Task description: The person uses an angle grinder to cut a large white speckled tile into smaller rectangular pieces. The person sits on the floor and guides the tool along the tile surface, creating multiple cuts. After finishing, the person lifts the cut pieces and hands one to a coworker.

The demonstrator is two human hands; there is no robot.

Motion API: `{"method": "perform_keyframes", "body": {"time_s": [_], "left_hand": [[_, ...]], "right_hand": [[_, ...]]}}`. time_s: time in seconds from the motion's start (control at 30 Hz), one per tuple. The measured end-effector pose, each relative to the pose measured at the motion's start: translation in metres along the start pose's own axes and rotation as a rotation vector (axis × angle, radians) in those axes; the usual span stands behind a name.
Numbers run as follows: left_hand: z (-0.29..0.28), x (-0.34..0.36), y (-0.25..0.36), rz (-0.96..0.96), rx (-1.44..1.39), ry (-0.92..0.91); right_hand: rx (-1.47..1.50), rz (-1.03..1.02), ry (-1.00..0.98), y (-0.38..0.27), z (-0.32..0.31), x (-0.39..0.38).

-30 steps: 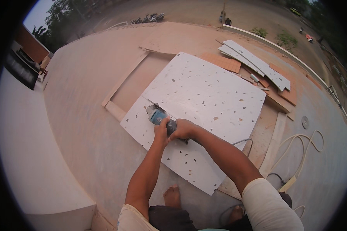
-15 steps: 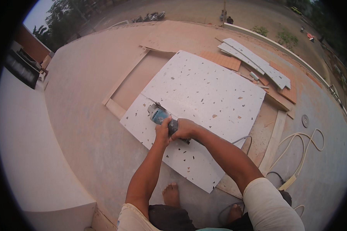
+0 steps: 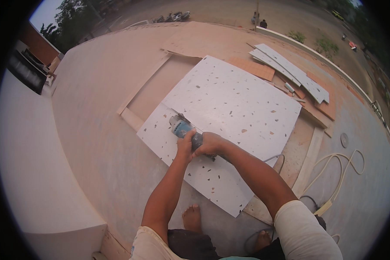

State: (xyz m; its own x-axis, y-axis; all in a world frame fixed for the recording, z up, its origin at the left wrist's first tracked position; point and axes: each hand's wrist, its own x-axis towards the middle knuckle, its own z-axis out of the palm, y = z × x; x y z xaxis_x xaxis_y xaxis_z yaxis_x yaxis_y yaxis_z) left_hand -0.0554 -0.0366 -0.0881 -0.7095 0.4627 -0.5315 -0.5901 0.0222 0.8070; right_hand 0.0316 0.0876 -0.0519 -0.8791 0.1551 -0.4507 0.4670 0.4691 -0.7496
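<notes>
My left hand (image 3: 185, 145) and my right hand (image 3: 206, 144) are both wrapped round a blue and dark-bodied angle grinder (image 3: 182, 128). The grinder rests low on a large white speckled tile (image 3: 238, 99), its disc in line with a thin straight cut or line running from the tile's upper left edge. A grey cord trails right from behind my right arm. The tile lies over a wooden frame or board (image 3: 143, 82) on the concrete floor. My bare feet stand just below the tile's near edge.
Narrow white offcuts (image 3: 290, 71) and orange tiles (image 3: 251, 67) lie beyond at right. A loose disc (image 3: 344, 140) and coiled cream extension cord (image 3: 342, 164) lie right. A low parapet (image 3: 290, 35) borders the far side, with people and motorbikes beyond. A pale wall stands left.
The grinder has crept slightly right and toward me along the line, both hands still on it. The view has also shifted a little.
</notes>
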Motion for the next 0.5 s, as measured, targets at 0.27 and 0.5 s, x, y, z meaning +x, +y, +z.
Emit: {"method": "perform_keyframes", "body": {"time_s": [0.27, 0.5], "left_hand": [[0.002, 0.0, -0.001, -0.026, -0.042, 0.011], [0.008, -0.018, -0.003, 0.028, -0.035, 0.005]], "right_hand": [[0.02, 0.036, -0.074, 0.001, -0.004, 0.0], [0.003, -0.009, 0.013, 0.006, 0.004, -0.012]]}}
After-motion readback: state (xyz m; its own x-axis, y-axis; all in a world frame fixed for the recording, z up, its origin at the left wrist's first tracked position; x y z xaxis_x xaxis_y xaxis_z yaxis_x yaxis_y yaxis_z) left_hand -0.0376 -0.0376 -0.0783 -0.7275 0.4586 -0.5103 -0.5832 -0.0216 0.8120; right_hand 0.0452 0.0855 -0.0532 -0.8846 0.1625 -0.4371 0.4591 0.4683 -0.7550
